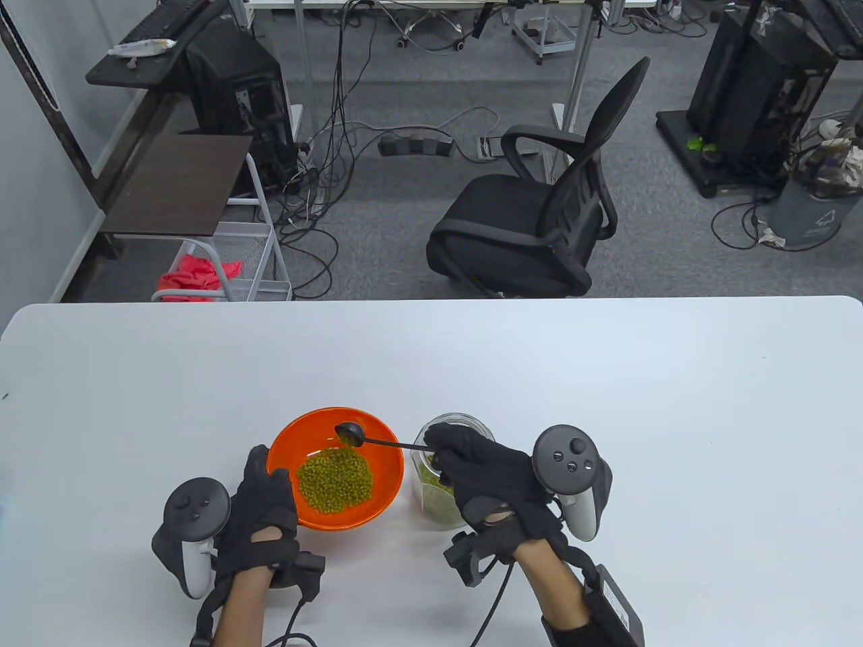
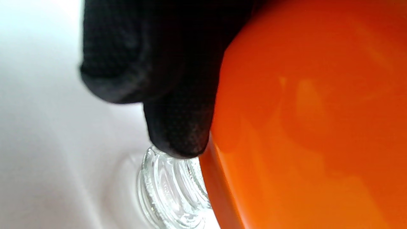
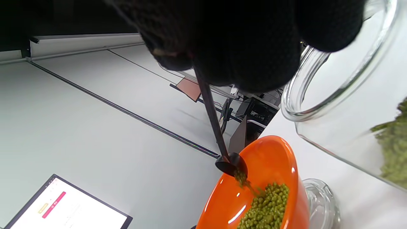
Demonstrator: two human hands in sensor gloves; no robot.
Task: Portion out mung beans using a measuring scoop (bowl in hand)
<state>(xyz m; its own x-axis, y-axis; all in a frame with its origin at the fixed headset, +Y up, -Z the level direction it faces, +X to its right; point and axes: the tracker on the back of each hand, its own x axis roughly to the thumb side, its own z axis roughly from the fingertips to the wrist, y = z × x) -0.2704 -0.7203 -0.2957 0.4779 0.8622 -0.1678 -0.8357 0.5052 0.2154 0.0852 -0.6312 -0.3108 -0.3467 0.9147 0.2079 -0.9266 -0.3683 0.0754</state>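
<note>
Left hand: we grip the orange bowl, raised and tilted.
Right hand: pinches the black measuring scoop, tipping mung beans in.
Glass jar: just beside, on the surface.
Advice: roll the scoop slowly over the bowl's middle.

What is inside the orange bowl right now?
The orange bowl holds a pile of green mung beans; more fall from the black scoop tipped over it. The bowl floor beneath the pile is covered.
</note>
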